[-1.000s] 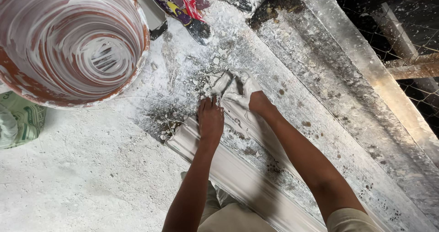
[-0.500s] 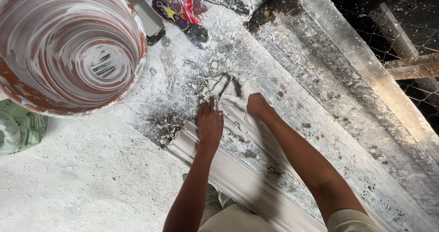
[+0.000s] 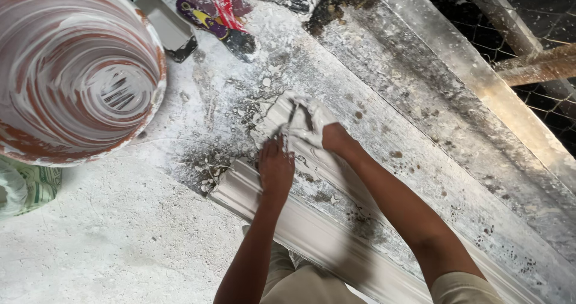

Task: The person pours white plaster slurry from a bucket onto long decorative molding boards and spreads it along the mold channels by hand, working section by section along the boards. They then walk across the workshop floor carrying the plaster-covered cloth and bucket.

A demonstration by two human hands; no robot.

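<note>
Both hands shifted slightly up the white moulding (image 3: 312,232); left hand (image 3: 276,169) pressed flat on it; right hand (image 3: 327,137) fingers grasping wet plaster lump (image 3: 297,121); bucket (image 3: 72,76) nearby.

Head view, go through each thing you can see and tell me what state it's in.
Bucket: upright, open, inside smeared with white plaster.
Moulding: lying flat, far end broken and crumbled.
Wet plaster: heaped at the moulding's end, being pressed.
Left hand: palm down on the moulding, fingers in the plaster.
Right hand: plaster-coated, pushing into the heap.
Trowel: lying flat by the bucket, not held.
Scraper: lying flat, not held.
</note>
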